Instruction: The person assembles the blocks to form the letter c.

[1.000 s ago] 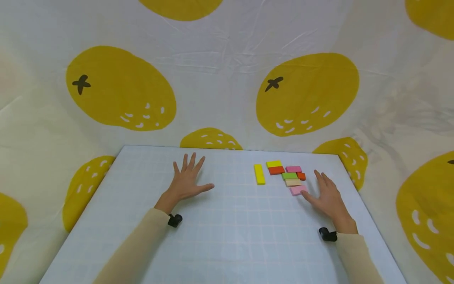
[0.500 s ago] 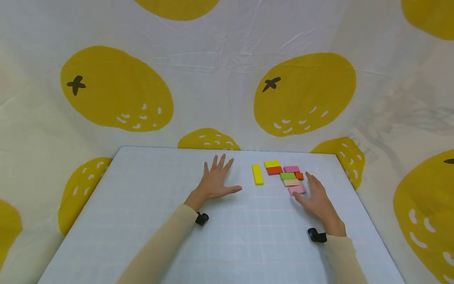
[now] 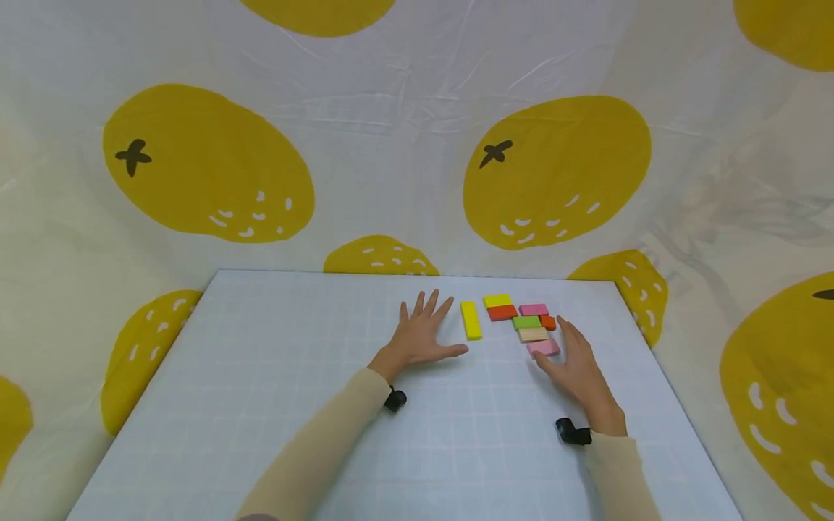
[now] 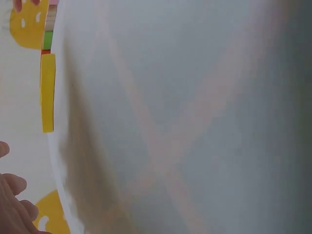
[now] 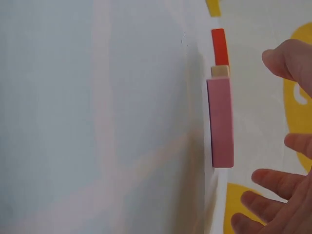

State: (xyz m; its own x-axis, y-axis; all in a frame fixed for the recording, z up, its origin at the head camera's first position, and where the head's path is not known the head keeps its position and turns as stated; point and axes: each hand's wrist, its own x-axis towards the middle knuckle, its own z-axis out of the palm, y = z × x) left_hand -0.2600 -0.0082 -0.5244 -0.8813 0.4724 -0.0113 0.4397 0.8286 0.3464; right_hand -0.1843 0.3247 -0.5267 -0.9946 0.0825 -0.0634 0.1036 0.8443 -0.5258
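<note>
My left hand (image 3: pixel 420 339), fingers spread, is just left of a long yellow block (image 3: pixel 471 320) and holds nothing. That same yellow block (image 4: pixel 48 92) shows past the fingertips in the left wrist view. At the right end of the group, my right hand (image 3: pixel 578 367) has its thumb by the near pink block (image 3: pixel 544 348) and its other fingers beyond it, apart from the thumb. Between the hands lie a second yellow block (image 3: pixel 498 300), a red block (image 3: pixel 502 313), a green block (image 3: pixel 526 323), a beige block (image 3: pixel 533 334), a small orange-red block (image 3: pixel 548 323) and a far pink block (image 3: pixel 533 310).
The blocks lie flat toward the far right of a white table (image 3: pixel 293 449) with a faint grid. Behind and beside it hangs a pale cloth (image 3: pixel 391 174) printed with yellow fruit. Each wrist carries a small black camera (image 3: pixel 394 399).
My left hand has moved right across the table, up to the long yellow block. The right hand has shifted slightly left along the near pink block. The blocks keep their arrangement.
</note>
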